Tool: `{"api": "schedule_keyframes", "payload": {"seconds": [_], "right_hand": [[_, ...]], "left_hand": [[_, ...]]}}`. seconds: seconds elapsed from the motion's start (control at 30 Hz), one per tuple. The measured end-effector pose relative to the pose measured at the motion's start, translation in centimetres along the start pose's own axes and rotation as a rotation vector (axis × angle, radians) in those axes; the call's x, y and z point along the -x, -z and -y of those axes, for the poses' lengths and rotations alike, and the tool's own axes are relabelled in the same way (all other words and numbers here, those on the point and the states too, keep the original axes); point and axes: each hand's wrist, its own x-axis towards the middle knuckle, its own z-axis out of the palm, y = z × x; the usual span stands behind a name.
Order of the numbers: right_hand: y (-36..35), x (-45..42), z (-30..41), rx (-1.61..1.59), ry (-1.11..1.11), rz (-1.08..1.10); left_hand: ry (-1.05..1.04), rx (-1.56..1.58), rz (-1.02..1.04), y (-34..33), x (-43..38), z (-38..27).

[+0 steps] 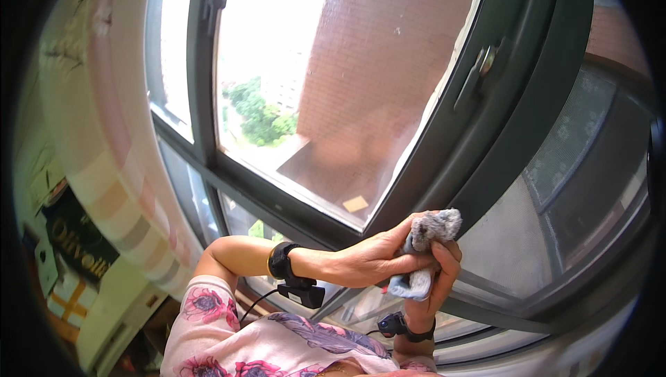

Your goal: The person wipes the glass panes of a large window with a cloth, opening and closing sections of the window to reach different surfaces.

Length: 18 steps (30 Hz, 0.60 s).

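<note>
A bunched grey cloth (pixel 436 225), with a pale blue part below, is held between both hands in front of the window frame's lower corner. My left hand (pixel 372 258) comes from the left and grips the cloth from that side. From below, my right hand (pixel 446 273) closes its fingers around the cloth's right side. Behind them is a dark-framed window with a glass pane (pixel 364 91); smudges or glare show on the glass. The cloth hides parts of the fingers. Each wrist wears a black strap with a small camera.
A window handle (pixel 476 72) sits on the dark frame at the right. Mesh screens (pixel 510 221) lie beyond it. A striped curtain (pixel 125 184) hangs at the left, beside a pale cabinet (pixel 122 307) and boxes. Outside are a brick wall and trees.
</note>
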Motion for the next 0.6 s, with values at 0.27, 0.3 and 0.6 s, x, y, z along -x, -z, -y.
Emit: {"api": "schedule_keyframes", "payload": {"seconds": [0.27,0.3,0.6], "right_hand": [[-2.5,0.1,-1.3,0.69,0.027,-0.382],[-3.1,0.7,-1.5,0.723,-0.013,-0.335],[-5.5,1.9,-4.0,1.085,0.013,-0.275]], "left_hand": [[-1.008,-1.568,-0.541,7.9,-8.7,-13.1],[-1.091,-1.831,-0.711,9.1,-10.1,-16.3],[-1.321,-1.939,-0.73,21.0,-19.3,-40.2]]}}
